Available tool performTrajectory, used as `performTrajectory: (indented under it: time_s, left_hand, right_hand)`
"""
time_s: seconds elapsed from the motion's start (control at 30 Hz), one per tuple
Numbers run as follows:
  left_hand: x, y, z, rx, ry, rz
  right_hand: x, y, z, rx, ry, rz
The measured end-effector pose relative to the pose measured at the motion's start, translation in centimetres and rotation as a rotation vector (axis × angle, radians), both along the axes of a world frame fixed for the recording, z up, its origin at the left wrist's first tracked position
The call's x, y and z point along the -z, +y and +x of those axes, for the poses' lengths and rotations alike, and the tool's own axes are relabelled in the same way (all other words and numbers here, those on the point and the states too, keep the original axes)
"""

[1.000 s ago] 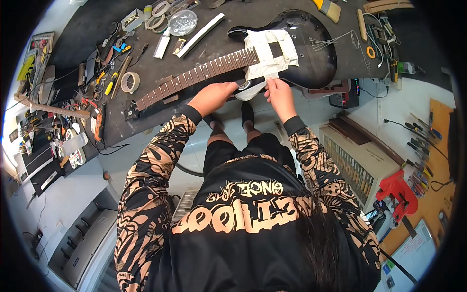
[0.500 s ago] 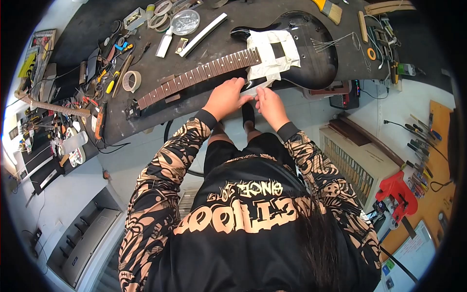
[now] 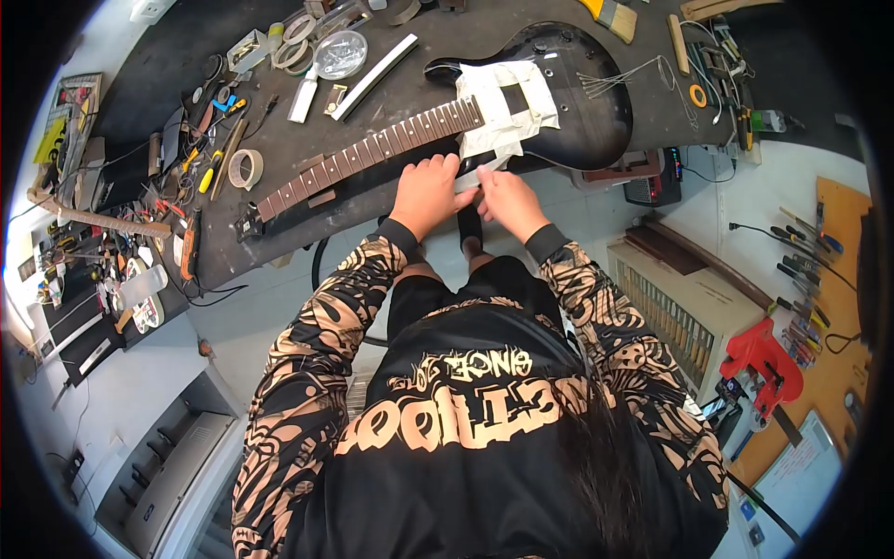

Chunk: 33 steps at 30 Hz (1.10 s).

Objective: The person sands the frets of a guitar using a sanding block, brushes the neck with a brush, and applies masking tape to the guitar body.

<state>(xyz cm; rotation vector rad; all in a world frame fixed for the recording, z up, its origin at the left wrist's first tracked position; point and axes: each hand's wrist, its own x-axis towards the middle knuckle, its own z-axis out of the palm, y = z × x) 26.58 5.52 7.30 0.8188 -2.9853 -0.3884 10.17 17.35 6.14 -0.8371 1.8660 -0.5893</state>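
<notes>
A dark electric guitar (image 3: 596,126) lies face up on the bench, its neck pointing left. Pale masking tape (image 3: 538,107) covers the body around the pickup openings and the end of the fretboard (image 3: 372,146). At the guitar's near edge, just below the taped area, a pale strip of tape (image 3: 467,181) spans my two hands. My left hand (image 3: 426,196) pinches its left end between thumb and fingers. My right hand (image 3: 510,201) is closed on the strip farther right, fingertips partly hidden. Whether the strip touches the guitar, I cannot tell.
Loose strings (image 3: 615,82) lie across the guitar body. A tape roll (image 3: 245,169), a white bar (image 3: 380,73), a round clear container (image 3: 341,54) and a brush (image 3: 615,20) rest on the bench. Several tools crowd the left side. A cabinet (image 3: 670,289) stands below right.
My hands have drawn slightly closer together, still on the pale strip. The whole view has shifted a little, so the guitar and bench appear farther left.
</notes>
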Motion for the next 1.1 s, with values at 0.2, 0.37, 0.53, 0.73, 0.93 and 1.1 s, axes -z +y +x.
performTrajectory:
  time_s: [0.2,0.37,0.53,0.73,0.93,1.1]
  left_hand:
    - [0.5,-1.3,1.6,0.125,0.085,0.106]
    - [0.7,-2.1,2.3,0.171,0.099,0.181]
    - [1.1,-2.9,2.6,0.245,0.109,0.202]
    - [1.0,-3.5,3.2,0.273,0.101,0.217]
    - [0.2,-3.3,4.6,0.165,0.131,0.207]
    - [-1.6,0.0,8.7,-0.253,0.208,0.194]
  right_hand:
    - [0.6,-0.1,-3.0,0.149,0.087,-0.075]
    - [1.0,0.2,-1.4,0.085,0.176,-0.097]
    - [0.4,1.0,2.6,0.095,-0.059,-0.065]
    - [0.4,2.7,2.9,-0.259,0.58,-0.309]
    - [-4.1,-0.8,2.0,-0.491,0.789,-0.892]
    - [-1.9,-4.8,2.3,-0.834,0.813,-0.694]
